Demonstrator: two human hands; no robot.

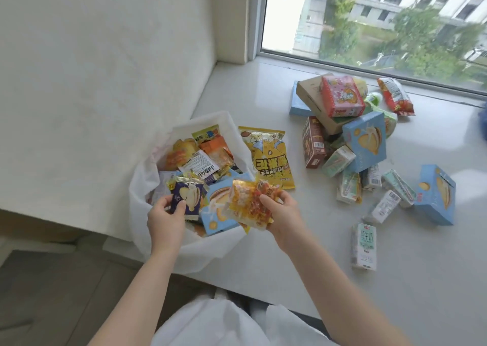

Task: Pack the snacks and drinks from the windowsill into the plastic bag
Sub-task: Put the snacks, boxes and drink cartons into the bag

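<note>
Right now you are holding a snack in each hand over the open mouth of the white plastic bag (155,240), which is sitting at the left end of the windowsill (290,280). Your left hand (166,220) is pinching a small purple packet (188,197) between thumb and curled fingers, and your right hand (282,214) is gripping a crinkly yellow-and-red packet (250,203) by its edge. Lower both well inside the rim before you let go, and aim for the gaps beside the blue box (218,211) already lying in there, so nothing is sliding back out over the soft, sagging wall. Most of the load is still waiting on the sill: the yellow popcorn bag (268,156) just beside the bag, then the heap of boxes and drink cartons (350,137) well to the right. The popcorn bag is carrying large Chinese characters, seen upside down; the lone green-and-white carton (363,245) is showing writing too small and blurred for me to make out.
</note>
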